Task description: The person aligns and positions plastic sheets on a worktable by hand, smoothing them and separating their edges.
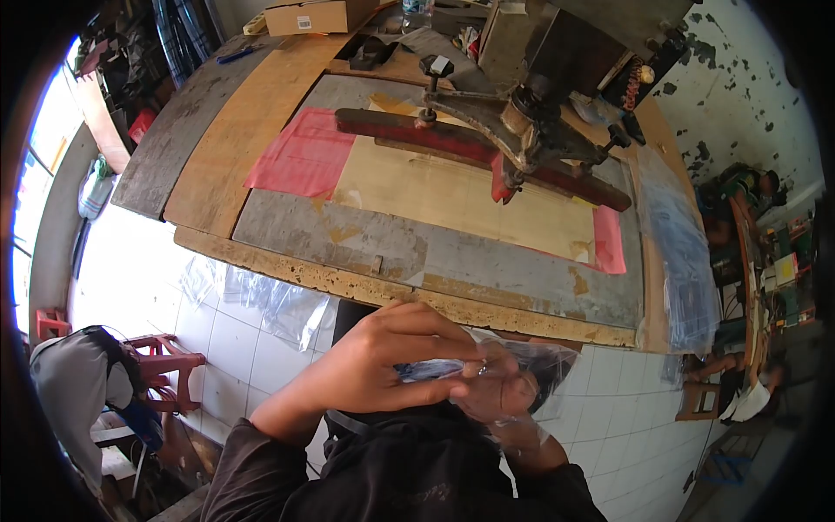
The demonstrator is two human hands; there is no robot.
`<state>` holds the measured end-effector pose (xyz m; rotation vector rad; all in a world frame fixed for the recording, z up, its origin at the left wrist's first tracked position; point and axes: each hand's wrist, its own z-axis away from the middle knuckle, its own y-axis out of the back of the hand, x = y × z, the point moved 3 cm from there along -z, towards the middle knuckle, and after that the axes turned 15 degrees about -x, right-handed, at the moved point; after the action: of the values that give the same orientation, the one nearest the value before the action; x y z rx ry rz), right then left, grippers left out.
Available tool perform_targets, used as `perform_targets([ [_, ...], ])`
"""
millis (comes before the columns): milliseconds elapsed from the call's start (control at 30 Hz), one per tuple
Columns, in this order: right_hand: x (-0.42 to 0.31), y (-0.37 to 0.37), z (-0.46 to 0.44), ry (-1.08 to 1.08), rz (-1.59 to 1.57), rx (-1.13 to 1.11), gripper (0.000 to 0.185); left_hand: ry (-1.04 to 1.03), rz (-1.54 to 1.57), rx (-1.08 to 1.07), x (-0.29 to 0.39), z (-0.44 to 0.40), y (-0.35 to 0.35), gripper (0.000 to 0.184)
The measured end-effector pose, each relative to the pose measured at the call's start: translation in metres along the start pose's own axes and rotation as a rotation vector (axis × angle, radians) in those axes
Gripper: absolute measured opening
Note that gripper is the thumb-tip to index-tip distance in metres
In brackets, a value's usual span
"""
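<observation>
Both hands are close together in front of my body, just off the table's near edge. A clear, shiny plastic sheet (550, 358) lies across them. My left hand (391, 355) comes in from the left, its thumb and fingers pinched on the plastic's left part. My right hand (497, 393) shows through the plastic, with fingers curled against it. Glare and folds hide some of its fingertips. Whether the plastic is a single sheet or a bag, I cannot tell.
Beyond my hands, a press head with a red bar (417, 137) stands over a pale yellow sheet (435, 196) on the table. A stack of clear plastic (683, 261) hangs at the right edge. A red stool (174, 370) stands left. Other people sit at far left and right.
</observation>
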<state>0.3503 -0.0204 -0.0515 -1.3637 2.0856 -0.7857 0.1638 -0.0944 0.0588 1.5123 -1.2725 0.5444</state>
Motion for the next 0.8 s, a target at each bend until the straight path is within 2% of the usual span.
perform_targets([
  [133,-0.009,0.011,0.018,0.03,0.172,0.119,0.033,0.052,-0.066,0.029,0.0,-0.001,0.001,0.029],
  [200,-0.024,0.01,0.022,-0.021,0.204,0.143,0.046,0.075,-0.048,0.054,-0.002,0.001,0.002,0.027],
  [233,-0.031,0.009,0.024,-0.021,0.205,0.144,0.046,0.099,-0.029,0.079,-0.004,0.002,0.003,0.024],
  [300,-0.046,0.006,0.027,-0.13,0.439,0.108,0.058,0.125,0.002,0.132,-0.004,0.004,0.006,0.022],
  [333,-0.053,0.003,0.033,-0.133,0.439,0.108,0.058,0.152,0.032,0.184,-0.005,0.006,0.008,0.019],
  [400,-0.066,-0.006,0.053,-0.22,0.666,0.238,0.06,0.182,0.041,0.254,-0.012,0.014,0.015,0.016],
  [467,-0.083,-0.022,0.069,-0.257,0.699,0.308,0.062,0.212,0.048,0.322,-0.017,0.019,0.023,0.014],
  [533,-0.097,-0.042,0.077,-0.581,1.047,0.571,0.061,0.29,0.075,0.446,-0.02,0.023,0.033,0.016],
  [567,-0.1,-0.058,0.072,-0.698,1.093,0.571,0.06,0.3,0.087,0.464,-0.023,0.023,0.035,0.019],
  [600,-0.109,-0.07,0.073,-0.698,1.094,0.571,0.06,0.298,0.087,0.464,-0.028,0.025,0.037,0.019],
  [667,-0.123,-0.093,0.084,-0.989,1.064,0.361,0.063,0.304,0.208,0.471,-0.039,0.027,0.037,0.018],
  [733,-0.134,-0.118,0.077,-0.902,1.014,0.167,0.056,0.306,0.227,0.454,-0.045,0.023,0.034,0.018],
  [767,-0.142,-0.122,0.081,-0.9,1.017,0.166,0.056,0.31,0.247,0.44,-0.046,0.021,0.031,0.018],
  [800,-0.147,-0.13,0.081,-0.763,0.905,-0.005,0.05,0.307,0.246,0.438,-0.047,0.018,0.028,0.018],
])
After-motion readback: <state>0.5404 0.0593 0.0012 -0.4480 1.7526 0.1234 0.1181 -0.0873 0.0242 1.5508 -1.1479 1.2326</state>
